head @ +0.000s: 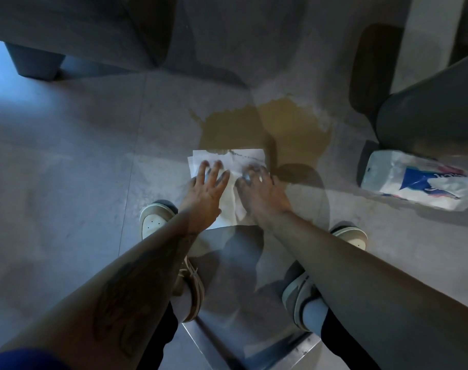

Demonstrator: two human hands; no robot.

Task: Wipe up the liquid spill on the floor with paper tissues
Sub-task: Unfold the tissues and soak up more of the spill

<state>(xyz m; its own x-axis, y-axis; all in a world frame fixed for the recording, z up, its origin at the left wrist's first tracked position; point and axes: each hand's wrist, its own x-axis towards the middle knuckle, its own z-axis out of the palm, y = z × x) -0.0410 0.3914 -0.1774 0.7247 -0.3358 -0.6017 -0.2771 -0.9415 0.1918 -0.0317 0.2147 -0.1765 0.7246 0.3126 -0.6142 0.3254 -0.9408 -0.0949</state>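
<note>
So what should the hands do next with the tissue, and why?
Probably push the paper tissue forward into the brownish puddle. Both the left hand and right hand press it flat on the floor, but only its far edge touches the spill, which looks mostly unwiped.

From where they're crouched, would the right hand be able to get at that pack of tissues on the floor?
Probably yes. The pack of tissues lies on the bare floor off to the right of the right hand, with nothing between them. That hand is pressed flat on the tissue, so it would have to lift off first.
</note>
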